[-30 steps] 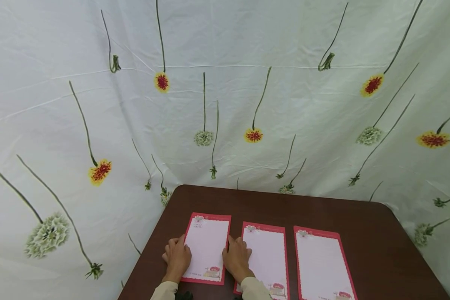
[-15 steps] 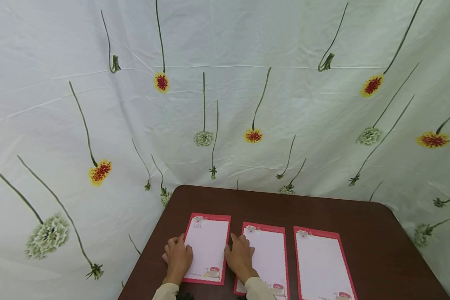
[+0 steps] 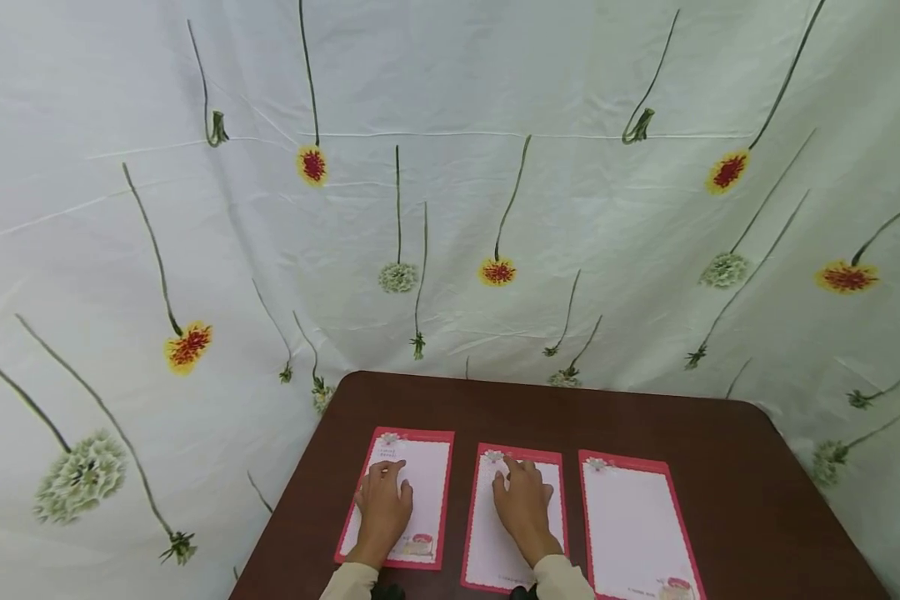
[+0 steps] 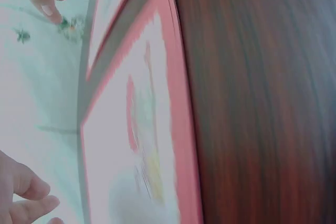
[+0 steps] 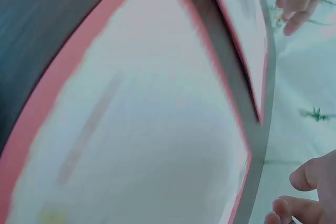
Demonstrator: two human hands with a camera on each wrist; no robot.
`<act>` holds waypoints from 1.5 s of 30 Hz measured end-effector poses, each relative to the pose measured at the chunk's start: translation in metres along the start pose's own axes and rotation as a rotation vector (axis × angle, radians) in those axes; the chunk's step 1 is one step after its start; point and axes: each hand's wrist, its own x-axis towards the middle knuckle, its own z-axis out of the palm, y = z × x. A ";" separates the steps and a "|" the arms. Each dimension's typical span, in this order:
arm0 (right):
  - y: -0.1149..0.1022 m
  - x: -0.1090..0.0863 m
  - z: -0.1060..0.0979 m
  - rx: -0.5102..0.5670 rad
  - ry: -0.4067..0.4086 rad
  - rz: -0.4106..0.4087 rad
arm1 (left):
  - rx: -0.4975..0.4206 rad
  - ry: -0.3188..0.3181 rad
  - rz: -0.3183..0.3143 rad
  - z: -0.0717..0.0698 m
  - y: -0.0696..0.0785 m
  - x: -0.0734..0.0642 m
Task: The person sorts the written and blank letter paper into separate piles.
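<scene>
Three pink-bordered sheets of notepaper lie side by side on a dark brown table. In the head view my left hand [image 3: 384, 504] is over the left sheet [image 3: 429, 479], loosely bent fingers toward its top, thumb apart. My right hand [image 3: 523, 507] is over the middle sheet [image 3: 483, 533] in a similar pose, covering part of it. Neither hand holds anything. Fingertips of the left hand [image 4: 26, 195] show raised above the paper in the left wrist view; those of the right hand [image 5: 307, 198] likewise in the right wrist view. Small handwriting marks the left sheet's top.
The third sheet [image 3: 630, 521] lies to the right of the middle one. Dark wood of the table [image 3: 750, 492] shows around the sheets. Behind the table's far edge hangs a white cloth [image 3: 450, 100] printed with flowers on long stems.
Both hands have left the sides of the left sheet. The left hand has moved right over that sheet, the right hand right over the middle one. The head view has shifted slightly.
</scene>
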 end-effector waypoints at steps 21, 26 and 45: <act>0.074 -0.023 -0.047 -0.182 -0.074 0.186 | -0.006 -0.372 0.179 0.041 0.051 -0.029; 0.074 -0.027 -0.051 -0.213 -0.127 0.198 | 0.021 -0.388 0.192 0.045 0.055 -0.035; 0.074 -0.030 -0.048 -0.213 -0.120 0.201 | 0.040 -0.359 0.178 0.053 0.060 -0.041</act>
